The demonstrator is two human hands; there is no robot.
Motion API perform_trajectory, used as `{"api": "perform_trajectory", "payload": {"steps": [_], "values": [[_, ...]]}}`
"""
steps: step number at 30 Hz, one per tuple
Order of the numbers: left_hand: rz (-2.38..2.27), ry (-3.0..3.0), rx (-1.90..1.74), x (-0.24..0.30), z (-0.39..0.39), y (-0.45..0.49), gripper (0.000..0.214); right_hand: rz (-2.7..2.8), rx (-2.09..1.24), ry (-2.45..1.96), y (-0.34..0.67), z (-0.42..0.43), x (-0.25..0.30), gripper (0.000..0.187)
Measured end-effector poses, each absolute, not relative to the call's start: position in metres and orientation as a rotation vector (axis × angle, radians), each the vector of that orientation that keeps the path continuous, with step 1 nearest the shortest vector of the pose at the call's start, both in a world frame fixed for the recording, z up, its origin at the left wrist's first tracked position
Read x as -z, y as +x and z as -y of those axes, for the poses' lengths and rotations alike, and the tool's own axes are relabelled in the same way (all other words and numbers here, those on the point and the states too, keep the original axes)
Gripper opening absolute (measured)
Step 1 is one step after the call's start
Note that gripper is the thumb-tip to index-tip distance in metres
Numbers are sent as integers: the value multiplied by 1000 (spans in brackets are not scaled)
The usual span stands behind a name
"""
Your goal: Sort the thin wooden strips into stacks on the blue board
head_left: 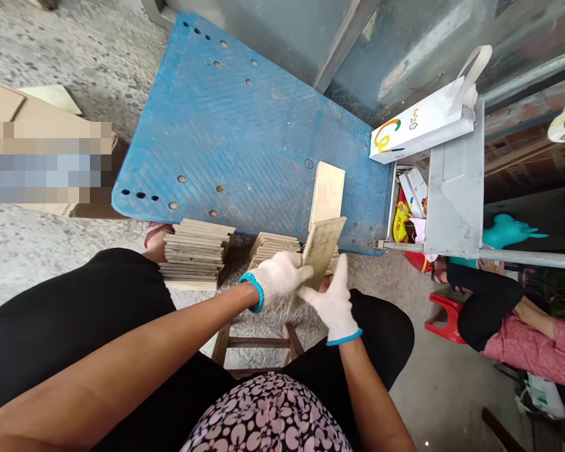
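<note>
Seated person, view down over the lap. Nearest the camera are a floral-print top and black trousers, with two bare forearms reaching forward from them.

Both hands wear white knitted cotton gloves with blue cuffs. The left hand [277, 277] comes in from the left with its wrist bent across the body. Its fingers are curled round the lower left edge of a thin pale rectangular wooden board [323, 248]. The right hand [335, 306] grips the same board from below right, forefinger extended up along its right edge and the other fingers folded. The board stands nearly upright between the two hands and leans slightly right. Its face is smooth, flat and faintly marked.

Below the hands is a brown wooden stool frame [257, 342] on the speckled grey concrete floor [37, 257].

Just left of the left hand stands a squared stack of similar thin boards [195, 251]. A lower, fanned stack [274, 245] lies directly behind that hand.

Beyond the hands a second pale plank [328, 188] rests on a blue ribbed platform [245, 125] pierced with round holes.

Far right of the right hand are a white paper bag with a coloured logo [424, 125] and a dull grey metal panel [454, 188]. There too are a red plastic stool [445, 317] and a co-worker's teal-gloved hand [506, 231].
</note>
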State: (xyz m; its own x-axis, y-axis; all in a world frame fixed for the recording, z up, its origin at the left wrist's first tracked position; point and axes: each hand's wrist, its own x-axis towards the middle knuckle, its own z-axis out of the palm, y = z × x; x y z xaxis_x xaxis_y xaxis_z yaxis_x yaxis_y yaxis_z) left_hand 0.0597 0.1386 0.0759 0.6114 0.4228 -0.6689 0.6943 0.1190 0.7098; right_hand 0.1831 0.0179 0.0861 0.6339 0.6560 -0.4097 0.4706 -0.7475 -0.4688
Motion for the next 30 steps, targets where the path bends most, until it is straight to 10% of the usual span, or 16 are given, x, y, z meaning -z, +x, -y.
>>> {"api": "perform_trajectory", "payload": {"steps": [17, 30], "values": [[-1009, 1344, -107, -70, -160, 63, 35, 1026, -759, -2529, 208, -89, -57, 105], [-822, 1962, 577, -69, -122, 42, 38, 923, -629, -2902, 294, -209, -10, 116]]}}
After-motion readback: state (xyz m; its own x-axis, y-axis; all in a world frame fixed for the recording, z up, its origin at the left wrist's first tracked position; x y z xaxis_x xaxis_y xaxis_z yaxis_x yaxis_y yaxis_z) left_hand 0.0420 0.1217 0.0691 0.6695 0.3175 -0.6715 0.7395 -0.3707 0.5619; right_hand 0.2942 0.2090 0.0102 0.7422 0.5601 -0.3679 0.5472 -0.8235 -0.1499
